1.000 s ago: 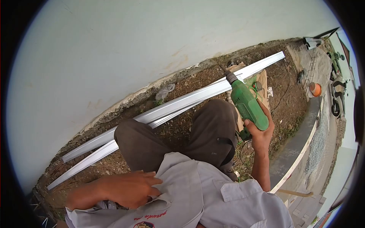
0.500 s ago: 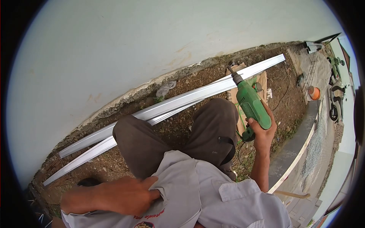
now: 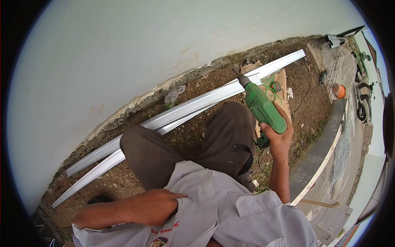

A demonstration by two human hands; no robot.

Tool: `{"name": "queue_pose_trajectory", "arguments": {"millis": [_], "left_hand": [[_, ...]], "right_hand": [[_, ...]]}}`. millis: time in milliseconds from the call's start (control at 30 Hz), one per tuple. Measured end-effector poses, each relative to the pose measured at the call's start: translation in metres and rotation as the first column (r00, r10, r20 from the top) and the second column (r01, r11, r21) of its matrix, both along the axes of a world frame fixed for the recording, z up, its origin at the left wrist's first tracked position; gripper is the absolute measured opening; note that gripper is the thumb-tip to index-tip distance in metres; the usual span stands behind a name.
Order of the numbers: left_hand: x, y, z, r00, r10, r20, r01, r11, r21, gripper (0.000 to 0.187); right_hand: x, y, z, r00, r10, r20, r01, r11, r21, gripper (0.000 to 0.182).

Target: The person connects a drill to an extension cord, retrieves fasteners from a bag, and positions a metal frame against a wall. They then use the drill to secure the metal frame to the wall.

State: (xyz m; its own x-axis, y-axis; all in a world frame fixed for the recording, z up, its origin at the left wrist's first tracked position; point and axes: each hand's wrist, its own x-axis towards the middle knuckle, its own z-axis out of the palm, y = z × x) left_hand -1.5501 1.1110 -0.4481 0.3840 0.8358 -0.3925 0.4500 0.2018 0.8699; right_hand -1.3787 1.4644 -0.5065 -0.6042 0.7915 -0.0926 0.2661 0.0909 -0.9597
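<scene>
Left fingers [image 3: 177, 196] now deeper in shirt pocket [image 3: 180, 207], grip unclear; right fingers [image 3: 283, 113] round drill [image 3: 265, 108]

Green drill [image 3: 264, 108], 2 knees [image 3: 232, 115] partly obstruct metal channels [image 3: 189, 108].

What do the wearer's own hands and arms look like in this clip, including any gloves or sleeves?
The left hand and right hand are ungloved, and no watch or bracelet shows. Both forearms are uncovered; the sleeve ends are hard to make out. The shirt is light grey, with red lettering on the chest.
</scene>
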Motion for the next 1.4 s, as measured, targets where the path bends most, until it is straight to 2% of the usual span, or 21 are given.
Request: {"name": "queue_pose_trajectory", "arguments": {"millis": [167, 267, 367, 467, 567, 767, 867, 967, 1067, 1133, 1200, 1267, 1367, 1400], "left_hand": [[0.01, -0.001, -0.007, 0.963, 0.263, 0.064, -0.266, 0.963, 0.049, 0.014], [0.007, -0.003, -0.014, 0.979, 0.199, 0.04, -0.202, 0.975, 0.095, 0.009], [0.002, -0.004, -0.015, 0.992, 0.107, -0.063, -0.094, 0.981, 0.172, 0.008], [-0.006, 0.008, 0.0, 0.986, 0.051, -0.159, -0.022, 0.983, 0.181, 0.01], [-0.01, 0.011, 0.004, 0.985, 0.015, -0.169, 0.018, 0.982, 0.19, 0.011], [-0.022, 0.014, 0.013, 0.963, -0.174, -0.204, 0.193, 0.978, 0.075, 0.01], [-0.038, 0.011, 0.028, 0.981, -0.107, -0.159, 0.147, 0.953, 0.265, 0.017], [-0.056, 0.017, 0.042, 0.998, 0.049, 0.025, -0.055, 0.941, 0.335, 0.018], [-0.038, 0.073, 0.033, 0.946, 0.247, 0.211, -0.306, 0.895, 0.324, 0.02], [-0.01, 0.117, 0.01, 0.951, 0.111, 0.288, -0.2, 0.933, 0.3, 0.024], [0.025, 0.155, -0.004, 0.886, -0.104, 0.451, 0.007, 0.977, 0.211, 0.026], [0.051, 0.173, -0.001, 0.68, -0.264, 0.684, 0.139, 0.962, 0.233, 0.026], [0.066, 0.178, 0.011, 0.465, -0.279, 0.84, 0.105, 0.96, 0.261, 0.026], [0.064, 0.181, 0.017, 0.52, -0.226, 0.824, 0.129, 0.974, 0.186, 0.026]], "right_hand": [[0.002, 0.002, 0.002, 1.0, 0.002, 0.001, -0.002, 1.0, -0.006, 0.073], [0.002, 0.004, 0.001, 1.0, 0.008, -0.002, -0.008, 0.999, 0.041, 0.073], [-0.001, 0.004, 0.001, 1.0, 0.001, -0.017, -0.001, 1.0, 0.018, 0.073], [-0.002, 0.006, 0.001, 1.0, 0.01, -0.007, -0.01, 0.999, 0.033, 0.073], [-0.004, 0.007, 0.003, 0.999, 0.027, -0.021, -0.027, 0.999, 0.018, 0.073], [-0.002, 0.008, 0.007, 0.999, 0.034, -0.02, -0.033, 0.999, 0.028, 0.075], [-0.001, 0.006, 0.009, 0.999, 0.028, -0.023, -0.028, 0.999, 0.025, 0.075], [-0.001, 0.005, 0.01, 1.0, 0.025, -0.016, -0.024, 1.0, 0.013, 0.075], [-0.003, 0.003, 0.009, 0.999, 0.039, -0.006, -0.039, 0.999, 0.004, 0.074], [-0.008, 0.001, 0.008, 0.999, 0.053, 0.003, -0.053, 0.999, 0.003, 0.073], [-0.01, -0.003, 0.009, 0.998, 0.064, 0.022, -0.064, 0.998, 0.0, 0.073], [-0.01, -0.005, 0.009, 0.996, 0.085, 0.019, -0.085, 0.996, 0.024, 0.073], [-0.009, -0.007, 0.005, 0.996, 0.089, 0.012, -0.089, 0.995, 0.044, 0.073], [-0.008, -0.007, 0.003, 0.996, 0.088, 0.011, -0.088, 0.995, 0.045, 0.073]]}}
